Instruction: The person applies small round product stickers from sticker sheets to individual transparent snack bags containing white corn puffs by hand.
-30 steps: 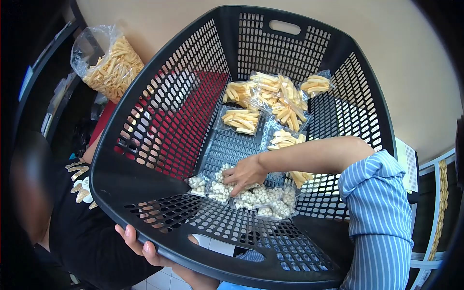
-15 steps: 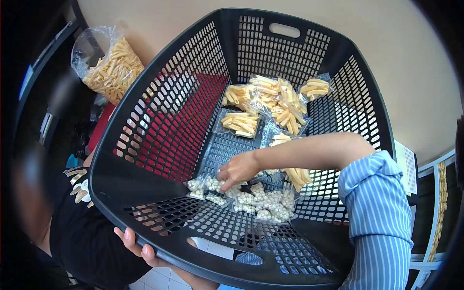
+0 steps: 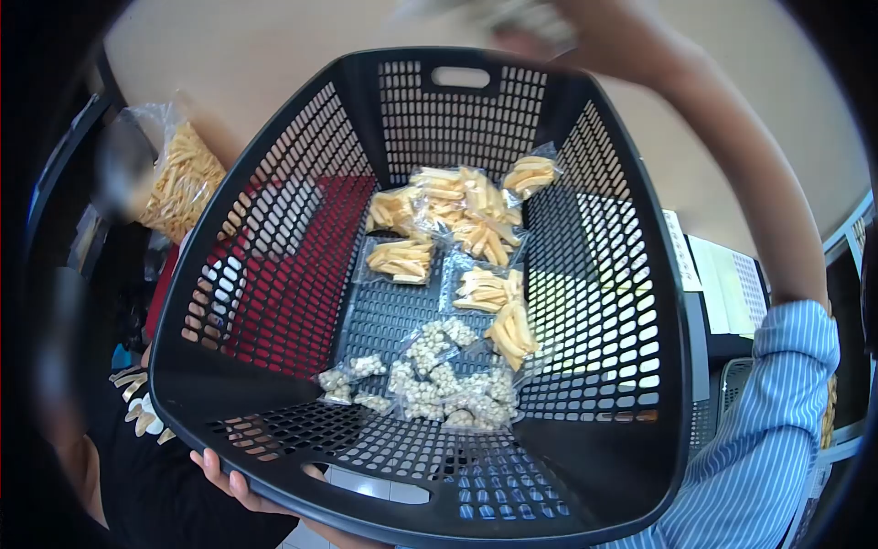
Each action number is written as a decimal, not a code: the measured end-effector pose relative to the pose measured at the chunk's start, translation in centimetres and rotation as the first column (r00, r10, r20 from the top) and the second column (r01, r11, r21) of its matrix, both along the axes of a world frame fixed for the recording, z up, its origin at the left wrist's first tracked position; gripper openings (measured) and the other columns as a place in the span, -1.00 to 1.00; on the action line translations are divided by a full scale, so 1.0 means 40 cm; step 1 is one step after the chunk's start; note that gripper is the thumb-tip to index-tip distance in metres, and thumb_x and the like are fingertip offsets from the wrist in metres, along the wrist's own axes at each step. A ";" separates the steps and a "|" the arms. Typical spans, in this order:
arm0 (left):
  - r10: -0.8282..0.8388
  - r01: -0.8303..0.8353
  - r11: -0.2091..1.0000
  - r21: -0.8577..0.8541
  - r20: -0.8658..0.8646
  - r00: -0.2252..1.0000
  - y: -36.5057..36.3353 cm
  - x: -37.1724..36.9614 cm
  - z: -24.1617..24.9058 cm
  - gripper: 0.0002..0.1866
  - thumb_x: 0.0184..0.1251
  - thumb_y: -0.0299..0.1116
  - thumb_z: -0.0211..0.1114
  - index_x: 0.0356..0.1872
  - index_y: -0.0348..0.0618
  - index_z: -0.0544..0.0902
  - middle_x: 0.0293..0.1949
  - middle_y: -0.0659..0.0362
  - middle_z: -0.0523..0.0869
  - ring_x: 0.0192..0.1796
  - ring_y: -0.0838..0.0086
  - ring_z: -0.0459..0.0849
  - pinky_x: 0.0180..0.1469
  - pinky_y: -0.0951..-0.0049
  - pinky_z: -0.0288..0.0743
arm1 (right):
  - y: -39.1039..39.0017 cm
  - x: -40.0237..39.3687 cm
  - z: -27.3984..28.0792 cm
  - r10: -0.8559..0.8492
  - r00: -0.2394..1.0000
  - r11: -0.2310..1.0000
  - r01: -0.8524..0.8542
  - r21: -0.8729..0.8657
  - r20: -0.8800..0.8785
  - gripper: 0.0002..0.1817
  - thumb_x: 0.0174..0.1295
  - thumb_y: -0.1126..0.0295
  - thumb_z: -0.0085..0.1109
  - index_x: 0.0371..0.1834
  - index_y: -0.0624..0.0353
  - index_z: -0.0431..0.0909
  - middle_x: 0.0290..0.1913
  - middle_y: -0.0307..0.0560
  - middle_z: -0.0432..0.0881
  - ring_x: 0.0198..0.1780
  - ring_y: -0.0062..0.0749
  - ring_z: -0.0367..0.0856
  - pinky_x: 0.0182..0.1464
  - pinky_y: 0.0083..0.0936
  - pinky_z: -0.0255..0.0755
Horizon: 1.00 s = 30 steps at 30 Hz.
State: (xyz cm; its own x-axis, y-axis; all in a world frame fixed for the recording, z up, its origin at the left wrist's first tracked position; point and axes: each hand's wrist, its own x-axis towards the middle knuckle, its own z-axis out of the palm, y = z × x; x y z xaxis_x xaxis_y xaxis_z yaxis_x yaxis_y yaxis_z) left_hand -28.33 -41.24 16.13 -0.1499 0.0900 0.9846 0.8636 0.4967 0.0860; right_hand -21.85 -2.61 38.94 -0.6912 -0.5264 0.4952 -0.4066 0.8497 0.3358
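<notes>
A large black plastic basket with slotted walls is tilted toward me. My left hand is closed around its near rim, with the fingertips showing outside the edge. Above the far rim, my right hand is raised and pinches a small clear packet of whitish pieces, smeared by motion. Inside the basket, several clear packets of pale yellow sticks lie toward the back and right. Several packets of small white pieces lie close to the near wall.
A big clear bag of yellow sticks stands beyond the basket on the left. Next to me at the left is a person in black clothing. Printed sheets lie at the right, and a pale wall rises behind.
My right hand has come up out of the basket with a small packet and is now above the far rim. The basket appears shifted left and lower in view.
</notes>
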 end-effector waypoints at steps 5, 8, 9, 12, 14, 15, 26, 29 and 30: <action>0.094 -0.090 0.994 0.059 -0.062 0.994 0.022 -0.016 -0.005 -0.51 0.26 0.00 -0.04 0.11 -0.03 0.18 0.08 -0.11 0.31 0.20 0.09 0.28 0.24 0.03 0.18 | 0.262 0.341 -0.045 -0.576 0.774 0.813 0.575 -0.089 -0.262 -0.43 -0.24 0.60 0.24 -0.02 0.13 0.42 -0.16 0.01 0.56 -0.15 -0.08 0.55 -0.11 -0.36 0.42; 0.098 -0.086 0.991 0.106 -0.105 0.990 0.024 -0.023 -0.009 -0.54 0.25 -0.06 -0.03 0.08 -0.07 0.21 0.04 -0.13 0.35 0.16 0.09 0.34 0.23 0.03 0.18 | 0.362 0.438 -0.294 -0.725 0.688 0.647 0.694 -0.315 0.027 -0.42 -0.25 0.63 0.19 -0.02 0.08 0.41 -0.12 -0.03 0.55 -0.05 -0.12 0.50 0.00 -0.36 0.39; 0.044 -0.030 0.993 0.116 -0.120 0.992 0.018 -0.026 -0.013 -0.57 0.23 -0.14 0.02 0.06 -0.09 0.23 0.03 -0.14 0.36 0.14 0.09 0.37 0.23 0.02 0.18 | 0.355 0.440 -0.391 -0.709 0.699 0.623 0.684 -0.379 0.095 -0.42 -0.28 0.64 0.20 -0.03 0.08 0.42 -0.13 -0.01 0.55 -0.05 -0.10 0.50 -0.02 -0.36 0.39; 0.024 0.000 0.989 0.151 -0.160 0.987 0.009 -0.054 -0.028 -0.54 0.14 -0.16 0.14 0.00 -0.10 0.26 0.00 -0.11 0.40 0.12 0.12 0.40 0.23 0.05 0.19 | 0.333 0.393 -0.669 -0.626 0.428 0.210 0.898 -0.387 0.652 -0.48 -0.22 0.54 0.25 -0.05 0.15 0.44 -0.11 0.10 0.52 -0.02 -0.08 0.48 -0.01 -0.33 0.35; 0.047 -0.019 0.988 0.154 -0.177 0.983 0.016 -0.046 -0.025 -0.54 0.11 -0.16 0.16 -0.02 -0.11 0.27 0.00 -0.10 0.41 0.12 0.14 0.40 0.23 0.06 0.20 | 0.331 0.396 -0.666 -0.632 0.417 0.216 0.904 -0.368 0.653 -0.48 -0.21 0.53 0.25 -0.05 0.15 0.44 -0.10 0.10 0.52 -0.02 -0.08 0.47 -0.01 -0.33 0.35; 0.099 -0.079 0.985 0.153 -0.129 0.987 0.031 -0.031 -0.016 -0.59 0.21 -0.10 0.01 0.01 -0.05 0.25 0.02 -0.10 0.36 0.18 0.08 0.31 0.24 -0.01 0.16 | 0.327 0.398 -0.658 -0.641 0.403 0.218 0.912 -0.349 0.653 -0.49 -0.20 0.53 0.25 -0.04 0.15 0.44 -0.10 0.11 0.52 -0.02 -0.08 0.47 -0.01 -0.33 0.35; 0.110 -0.087 0.974 0.210 -0.104 0.988 0.034 -0.022 -0.015 -0.59 0.10 -0.12 0.10 -0.05 -0.01 0.28 -0.03 -0.10 0.42 0.12 0.11 0.40 0.21 0.00 0.23 | 0.264 0.401 -0.169 -0.746 0.665 0.639 0.711 -0.291 -0.014 -0.54 -0.09 0.39 0.24 -0.01 0.05 0.45 -0.16 -0.23 0.56 -0.31 -0.45 0.43 -0.25 -0.53 0.40; -0.003 0.016 0.940 0.341 -0.040 0.999 0.071 -0.002 -0.008 -0.64 0.09 -0.15 0.10 -0.08 0.09 0.31 -0.01 -0.06 0.41 0.15 0.11 0.37 0.17 0.06 0.31 | 0.129 0.250 0.009 -0.624 0.759 0.779 0.584 -0.230 -0.186 -0.64 0.05 0.32 0.18 -0.05 0.14 0.47 -0.11 -0.21 0.54 -0.25 -0.55 0.49 -0.27 -0.61 0.42; -0.016 0.023 0.938 0.346 -0.024 1.000 0.070 -0.001 -0.011 -0.67 0.09 -0.16 0.09 -0.09 0.11 0.32 0.00 -0.05 0.41 0.16 0.12 0.36 0.16 0.07 0.32 | -0.026 0.159 0.036 -0.570 0.818 0.769 0.563 -0.304 0.074 -0.63 0.00 0.39 0.20 -0.07 0.14 0.44 -0.15 -0.09 0.52 -0.29 -0.46 0.51 -0.29 -0.59 0.49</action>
State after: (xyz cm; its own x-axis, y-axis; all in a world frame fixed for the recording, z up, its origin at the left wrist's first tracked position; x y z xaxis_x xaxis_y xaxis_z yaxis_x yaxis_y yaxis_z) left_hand -28.38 -38.46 15.69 -0.1313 -0.2544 0.9581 0.8761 0.4225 0.2323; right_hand -15.50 -3.64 40.37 -0.8042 0.1331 0.5793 0.1845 0.9824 0.0305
